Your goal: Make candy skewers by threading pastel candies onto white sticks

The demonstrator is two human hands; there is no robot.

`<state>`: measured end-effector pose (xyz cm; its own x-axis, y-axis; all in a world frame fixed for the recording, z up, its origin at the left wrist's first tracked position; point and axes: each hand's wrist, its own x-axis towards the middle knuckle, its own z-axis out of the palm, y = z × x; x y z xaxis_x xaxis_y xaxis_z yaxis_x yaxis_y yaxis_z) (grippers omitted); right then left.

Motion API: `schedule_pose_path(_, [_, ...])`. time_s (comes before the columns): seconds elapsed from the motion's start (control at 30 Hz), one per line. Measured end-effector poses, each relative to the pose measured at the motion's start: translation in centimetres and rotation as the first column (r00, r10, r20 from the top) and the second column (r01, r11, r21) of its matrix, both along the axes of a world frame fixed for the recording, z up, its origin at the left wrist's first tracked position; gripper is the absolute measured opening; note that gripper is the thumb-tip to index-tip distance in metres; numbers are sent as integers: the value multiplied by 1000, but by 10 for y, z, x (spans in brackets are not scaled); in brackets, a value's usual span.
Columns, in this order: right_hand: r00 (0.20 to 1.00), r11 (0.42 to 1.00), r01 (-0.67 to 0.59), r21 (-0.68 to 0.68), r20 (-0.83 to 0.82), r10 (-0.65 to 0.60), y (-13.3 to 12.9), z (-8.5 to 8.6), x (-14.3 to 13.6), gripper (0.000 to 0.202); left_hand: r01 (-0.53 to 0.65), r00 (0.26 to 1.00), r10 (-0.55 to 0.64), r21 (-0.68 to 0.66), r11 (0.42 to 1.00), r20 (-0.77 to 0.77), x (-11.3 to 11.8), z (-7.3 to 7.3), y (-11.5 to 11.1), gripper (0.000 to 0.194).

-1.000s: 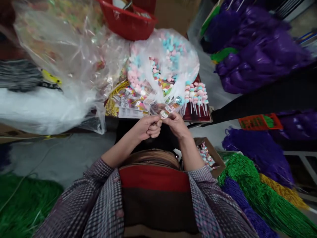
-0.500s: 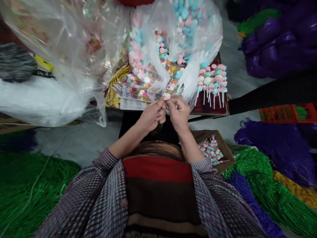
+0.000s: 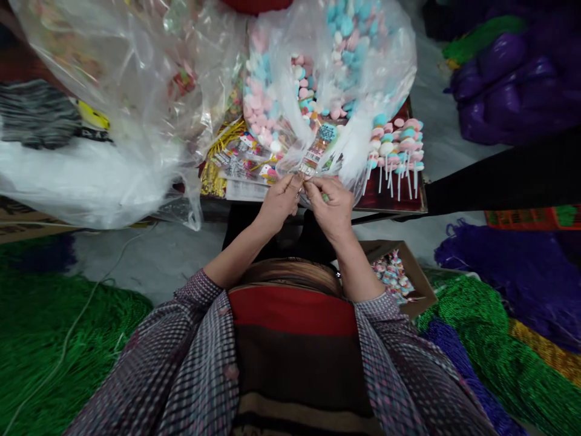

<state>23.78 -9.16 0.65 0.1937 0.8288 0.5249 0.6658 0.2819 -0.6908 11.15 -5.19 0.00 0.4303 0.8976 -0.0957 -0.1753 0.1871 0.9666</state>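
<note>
My left hand [image 3: 280,201] and my right hand [image 3: 333,206] meet at the table's front edge, fingertips pinched close together. Between them they grip the near end of a clear candy packet [image 3: 314,151], whose barcode label faces up and whose far end points away from me. Whatever thin tie is at the fingertips is too small to make out. Behind the packet lies a large clear bag of pink, blue and white marshmallows [image 3: 261,103]. To the left are printed clear wrappers [image 3: 247,158] and gold twist ties [image 3: 212,175]. Marshmallow skewers on white sticks [image 3: 402,145] lie to the right.
An open cardboard box [image 3: 420,284] of wrapped candies stands below the table at right. Big plastic bags [image 3: 136,109] cover the table's left. Green tinsel-like strands [image 3: 68,339] lie on the floor at left, with purple strands [image 3: 512,272] at right.
The packet in my fingers has turned, so its barcode label shows where pink and white candy showed before. My right hand's fingers have shifted slightly. The whole view has moved a little.
</note>
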Motion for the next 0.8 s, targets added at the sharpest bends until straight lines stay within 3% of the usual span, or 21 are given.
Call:
schedule_pose_path(0.13, [998, 1000, 25, -16, -50, -26, -4, 15, -6, 17, 6, 1000, -6, 73, 997, 5, -4, 1, -1, 49])
schedule_pose_path(0.27, [981, 996, 25, -84, -189, -41, -4, 26, -9, 13, 18, 999, -1, 358, 933, -48, -13, 0, 2, 47])
schedule_pose_path(0.33, [960, 989, -1, -150, -277, -41, -3, 29, -8, 13, 21, 988, 69, 561, 827, -139, -19, 1, 5, 42])
schedule_pose_path(0.47, [886, 981, -89, -172, -465, -1, -5, 37, -7, 25, -14, 891, 412, 896, 444, -191, -29, 6, 17, 36])
schedule_pose_path(0.5, [861, 975, -137, -175, -508, 30, -6, 40, -7, 26, -14, 870, 461, 926, 378, -175, -30, 8, 21, 35])
schedule_pose_path(0.53, [833, 963, -196, -184, -550, 64, -8, 45, -7, 26, -11, 864, 475, 935, 353, -169, -31, 10, 24, 33])
schedule_pose_path(0.6, [775, 921, -324, -216, -620, 127, -12, 54, -7, 26, -4, 896, 404, 906, 423, -185, -33, 15, 28, 32])
schedule_pose_path(0.73, [735, 857, -456, -240, -644, 210, -14, 63, -6, 25, 21, 987, 102, 730, 683, -125, -39, 38, 24, 36])
schedule_pose_path(0.8, [781, 870, -427, -245, -585, 219, -11, 64, -5, 24, 28, 994, 53, 691, 722, -96, -45, 55, 16, 33])
